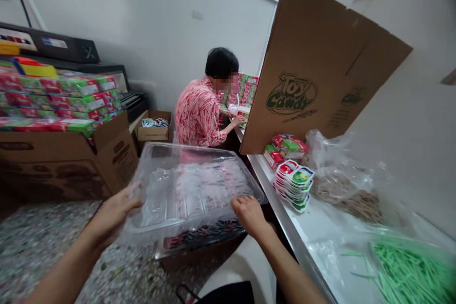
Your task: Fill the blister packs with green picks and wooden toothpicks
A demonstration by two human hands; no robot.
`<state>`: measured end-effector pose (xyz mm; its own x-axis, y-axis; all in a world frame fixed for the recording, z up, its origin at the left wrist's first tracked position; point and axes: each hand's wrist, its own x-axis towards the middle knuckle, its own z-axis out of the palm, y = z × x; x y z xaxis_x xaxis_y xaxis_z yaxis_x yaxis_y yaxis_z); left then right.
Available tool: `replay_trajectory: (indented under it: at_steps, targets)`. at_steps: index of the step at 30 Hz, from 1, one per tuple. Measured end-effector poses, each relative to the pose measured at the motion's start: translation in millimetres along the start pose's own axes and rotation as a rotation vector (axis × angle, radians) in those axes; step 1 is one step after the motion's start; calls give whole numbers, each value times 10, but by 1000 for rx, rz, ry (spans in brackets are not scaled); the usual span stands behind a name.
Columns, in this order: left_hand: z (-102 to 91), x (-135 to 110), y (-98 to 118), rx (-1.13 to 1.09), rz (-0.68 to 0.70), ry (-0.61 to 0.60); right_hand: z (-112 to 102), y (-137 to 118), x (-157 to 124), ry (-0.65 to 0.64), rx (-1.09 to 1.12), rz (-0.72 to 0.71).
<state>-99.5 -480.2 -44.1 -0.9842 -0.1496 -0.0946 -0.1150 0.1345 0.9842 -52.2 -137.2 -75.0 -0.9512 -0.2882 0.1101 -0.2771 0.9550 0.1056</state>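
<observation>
A large clear plastic tray [156, 190] hangs tilted in front of me. My left hand [123, 211] grips its left edge, thumb on top. My right hand [249, 213] has its fingers curled over the near right part of the tray. Rows of whitish pieces [210, 180] show in or through the clear plastic; which of the two I cannot tell. Just beneath is a box [199, 259] with a plastic liner and rows of dark and red-edged pieces [192, 235], partly covered by the tray.
The white table [320, 221] on my right carries stacked cards [294, 185], small printed boxes [290, 147], bagged brown sticks [356, 202], green sticks [413, 266] and a tall cardboard box [320, 71]. A co-worker [199, 114] sits ahead. A carton of packed boxes [53, 161] stands left.
</observation>
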Motion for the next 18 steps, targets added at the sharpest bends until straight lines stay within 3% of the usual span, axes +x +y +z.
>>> replay_trajectory:
  at_steps: [2,4,9,18]
  targets:
    - [228,178,-54,-145,-83,-68,188,91,42,-8,0,30]
    - [333,369,-117,-208,-106,-140,265,159,108,-8,-2,57]
    - [390,703,-280,-113,-84,-176,307,251,271,-8,-5,71]
    - [559,896,-401,-121,-161,-242,330,389,223,-46,3,53]
